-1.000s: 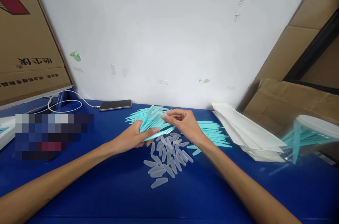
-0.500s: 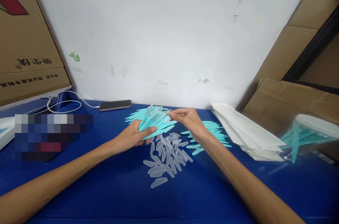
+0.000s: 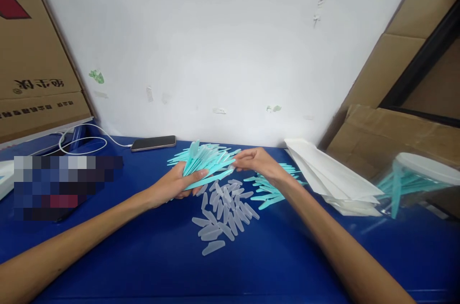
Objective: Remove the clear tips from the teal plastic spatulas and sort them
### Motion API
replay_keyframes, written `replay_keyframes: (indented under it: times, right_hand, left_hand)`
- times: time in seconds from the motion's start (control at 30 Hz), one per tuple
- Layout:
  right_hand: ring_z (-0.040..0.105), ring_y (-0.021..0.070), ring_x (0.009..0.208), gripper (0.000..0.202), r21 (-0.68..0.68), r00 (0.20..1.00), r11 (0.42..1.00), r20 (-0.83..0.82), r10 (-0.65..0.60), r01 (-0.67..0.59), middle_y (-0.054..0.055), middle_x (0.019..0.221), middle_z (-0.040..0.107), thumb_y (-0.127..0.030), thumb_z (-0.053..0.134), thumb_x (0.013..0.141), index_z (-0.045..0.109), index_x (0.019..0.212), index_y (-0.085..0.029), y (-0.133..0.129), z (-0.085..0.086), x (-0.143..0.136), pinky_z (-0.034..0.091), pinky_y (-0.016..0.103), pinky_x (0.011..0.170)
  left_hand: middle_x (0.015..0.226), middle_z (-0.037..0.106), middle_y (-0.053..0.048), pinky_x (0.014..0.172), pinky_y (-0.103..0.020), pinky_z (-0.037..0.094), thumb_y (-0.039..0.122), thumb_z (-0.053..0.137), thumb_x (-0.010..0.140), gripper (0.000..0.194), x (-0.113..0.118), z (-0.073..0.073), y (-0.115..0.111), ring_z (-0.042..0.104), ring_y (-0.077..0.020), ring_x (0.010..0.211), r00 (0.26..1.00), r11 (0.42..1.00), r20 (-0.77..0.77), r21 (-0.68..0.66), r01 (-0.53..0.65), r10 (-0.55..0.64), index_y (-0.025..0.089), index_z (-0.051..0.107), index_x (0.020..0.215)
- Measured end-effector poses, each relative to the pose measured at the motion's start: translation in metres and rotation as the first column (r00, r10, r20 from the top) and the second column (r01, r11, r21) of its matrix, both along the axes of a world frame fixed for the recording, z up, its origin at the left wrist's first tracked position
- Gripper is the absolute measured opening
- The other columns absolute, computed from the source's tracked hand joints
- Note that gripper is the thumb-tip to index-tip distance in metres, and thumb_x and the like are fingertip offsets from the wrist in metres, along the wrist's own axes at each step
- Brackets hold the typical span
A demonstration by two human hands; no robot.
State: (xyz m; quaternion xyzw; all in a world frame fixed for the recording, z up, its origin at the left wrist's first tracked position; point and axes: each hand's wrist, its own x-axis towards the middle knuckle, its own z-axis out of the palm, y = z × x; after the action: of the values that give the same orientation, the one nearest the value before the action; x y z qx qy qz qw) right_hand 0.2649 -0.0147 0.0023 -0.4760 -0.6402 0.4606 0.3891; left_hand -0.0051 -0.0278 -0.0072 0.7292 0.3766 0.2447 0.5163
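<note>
My left hand [image 3: 179,182] is wrapped round a fanned bundle of turquoise sticks [image 3: 206,163], which point to the right. At the right ends of the bundle, my right hand [image 3: 251,159] has its fingers pinched together; what lies between the fingertips is too small to make out. Translucent blade-shaped covers [image 3: 227,208] lie in a loose pile just below the hands. More turquoise sticks [image 3: 268,194] rest on the blue table [image 3: 151,256] under my right wrist, and others lie behind the held bundle.
A phone [image 3: 154,143] with a white cable lies at the back left. White paper sleeves [image 3: 334,184] and a clear tub of turquoise sticks [image 3: 413,186] are at the right. Cardboard boxes [image 3: 36,64] flank the white wall.
My right hand's fingertips have shifted slightly down along the ends of the bundle. The bundle in my left hand has tilted a little, and the whole view has moved slightly.
</note>
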Motion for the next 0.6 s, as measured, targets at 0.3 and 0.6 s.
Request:
replay_keyframes:
  times: [0.3, 0.6]
  right_hand:
    - [0.055, 0.0119, 0.052, 0.036, 0.07, 0.943, 0.956, 0.199, 0.267, -0.285, 0.002, 0.064, 0.07, -0.052, 0.076, 0.073, 0.081, 0.085, -0.018, -0.009, -0.013, -0.02, 0.042, 0.024, 0.05]
    - [0.067, 0.0209, 0.093, 0.043, 0.269, 1.0, 0.963, 0.029, 0.01, -0.018, 0.007, 0.1, 0.075, -0.056, 0.056, 0.091, 0.075, 0.109, -0.022, -0.017, 0.013, -0.022, 0.051, 0.033, 0.082]
  left_hand:
    - [0.06, 0.051, 0.003, 0.038, -0.018, 0.02, 0.055, 0.06, 0.089, 0.042, 0.0, 0.002, -0.002, 0.031, -0.0043, 0.041, 0.998, 0.998, 0.057, -0.064, -0.007, 0.011, 0.018, 0.05, 0.074]
    - [0.061, 0.051, 0.004, 0.039, -0.018, 0.02, 0.053, 0.061, 0.089, 0.037, 0.002, 0.004, -0.008, 0.031, -0.0046, 0.042, 0.999, 0.992, 0.041, -0.117, 0.041, -0.036, 0.018, 0.053, 0.082]
